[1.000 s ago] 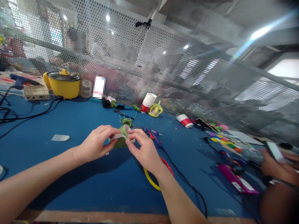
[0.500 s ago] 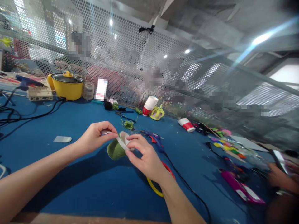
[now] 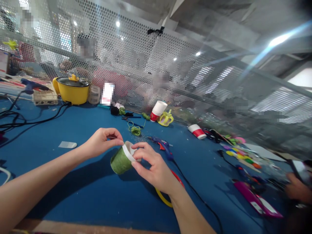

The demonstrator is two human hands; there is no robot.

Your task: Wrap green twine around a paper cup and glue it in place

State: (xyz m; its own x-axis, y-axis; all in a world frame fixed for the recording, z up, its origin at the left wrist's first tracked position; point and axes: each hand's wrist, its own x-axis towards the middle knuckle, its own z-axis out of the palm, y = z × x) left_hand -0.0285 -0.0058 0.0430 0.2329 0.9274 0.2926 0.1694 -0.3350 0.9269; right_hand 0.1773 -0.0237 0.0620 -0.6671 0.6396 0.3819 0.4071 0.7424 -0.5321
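A paper cup with a green covering is tilted just above the blue table, its mouth turned toward my right hand. Along its rim runs a white strip. My right hand grips the rim, thumb outside and fingers reaching over the mouth. At the rim's upper left, my left hand is closed in a pinch on the strip's end, which shows only as a thin edge between the fingers. Beyond the hands lies a blue glue gun, with a small coil of green yarn to its left.
A yellow electric pot stands at the back left, with cables in front. White-and-red paper cups are near the mesh partition. Yellow and red rings lie under my right forearm. A purple box and a person's hand with a phone are at right.
The green cup has swung so that its base sits slightly lower and more of its side shows. My left hand keeps its pinch beside the rim. The whole view has shifted slightly.
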